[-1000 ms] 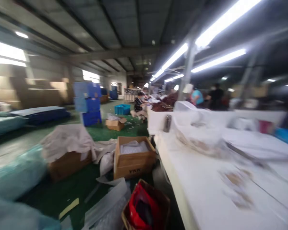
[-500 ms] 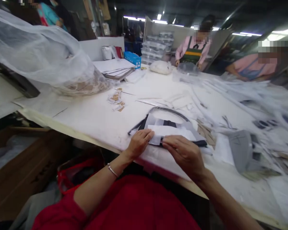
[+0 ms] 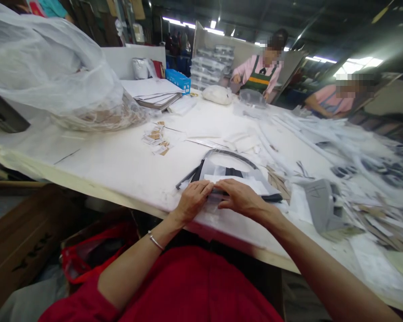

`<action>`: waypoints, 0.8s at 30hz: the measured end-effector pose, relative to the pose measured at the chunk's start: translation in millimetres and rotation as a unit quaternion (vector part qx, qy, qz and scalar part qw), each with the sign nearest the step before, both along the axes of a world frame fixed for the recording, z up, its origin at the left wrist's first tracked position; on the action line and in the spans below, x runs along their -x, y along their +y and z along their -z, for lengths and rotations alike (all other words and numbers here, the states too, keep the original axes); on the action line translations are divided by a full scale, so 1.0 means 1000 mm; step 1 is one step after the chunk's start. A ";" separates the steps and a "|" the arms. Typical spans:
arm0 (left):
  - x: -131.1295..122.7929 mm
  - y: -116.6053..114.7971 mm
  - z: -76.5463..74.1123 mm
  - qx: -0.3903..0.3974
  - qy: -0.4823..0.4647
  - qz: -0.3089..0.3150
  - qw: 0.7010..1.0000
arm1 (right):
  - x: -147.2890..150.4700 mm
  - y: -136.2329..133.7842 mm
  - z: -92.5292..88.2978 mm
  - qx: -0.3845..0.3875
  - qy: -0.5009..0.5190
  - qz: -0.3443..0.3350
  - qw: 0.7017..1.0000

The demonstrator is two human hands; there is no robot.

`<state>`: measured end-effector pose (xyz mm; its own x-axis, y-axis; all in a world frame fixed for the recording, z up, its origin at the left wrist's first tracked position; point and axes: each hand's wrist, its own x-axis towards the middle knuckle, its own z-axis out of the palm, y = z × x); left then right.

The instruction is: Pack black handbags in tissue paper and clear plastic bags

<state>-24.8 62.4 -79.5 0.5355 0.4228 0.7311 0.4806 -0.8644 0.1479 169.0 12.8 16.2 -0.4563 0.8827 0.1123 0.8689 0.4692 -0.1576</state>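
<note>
On the table in front of me lies a flat grey, see-through bag piece (image 3: pixel 214 169) with black trim and a curved dark band along its far side. A white strip (image 3: pixel 248 183) lies across its near part. My left hand (image 3: pixel 195 199) pinches the near edge, fingers together. Close beside it, my right hand (image 3: pixel 238 197) has its fingers bent over the same edge, with the thumb underneath. The fingers cover the exact spot they grip.
The white table (image 3: pixel 121 165) carries small brown-and-white tags (image 3: pixel 157 137), a large plastic sack (image 3: pixel 77 85), a grey moulded piece (image 3: pixel 320 203) and scattered strips at the right. Cartons (image 3: pixel 27 250) stand below left. Two people (image 3: pixel 260 74) work across the table.
My right hand has shifted left and turned, its fingers now next to my left fingertips. The left hand stays at the edge. The view has swung slightly right.
</note>
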 end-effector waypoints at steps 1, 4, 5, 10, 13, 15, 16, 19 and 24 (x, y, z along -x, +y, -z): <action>0.000 0.000 0.000 -0.002 -0.001 -0.001 1.000 | -0.003 -0.002 0.005 -0.022 0.008 -0.012 1.000; 0.000 0.000 0.000 -0.006 0.002 -0.002 1.000 | -0.006 -0.005 0.016 -0.088 0.035 -0.014 0.995; 0.000 0.000 0.000 -0.007 0.001 -0.002 1.000 | -0.005 -0.005 0.018 -0.105 0.042 -0.012 0.994; 0.000 -0.001 -0.002 -0.001 -0.006 0.004 1.000 | 0.000 -0.003 0.017 -0.144 0.052 -0.051 0.987; 0.000 -0.001 -0.003 -0.004 -0.005 -0.001 1.000 | 0.001 -0.005 0.015 -0.153 0.099 -0.072 0.981; 0.001 -0.001 -0.003 -0.002 -0.002 -0.001 1.000 | 0.000 -0.008 0.013 -0.152 0.131 -0.083 0.976; 0.001 -0.002 -0.002 0.001 0.002 0.001 1.000 | -0.001 -0.010 0.013 -0.152 0.139 -0.089 0.974; 0.002 -0.002 -0.002 0.011 0.016 0.002 1.000 | -0.001 -0.016 0.013 -0.167 0.142 -0.102 0.970; 0.002 -0.002 0.000 0.011 0.011 0.003 1.000 | 0.007 -0.026 0.017 -0.184 0.144 -0.095 0.968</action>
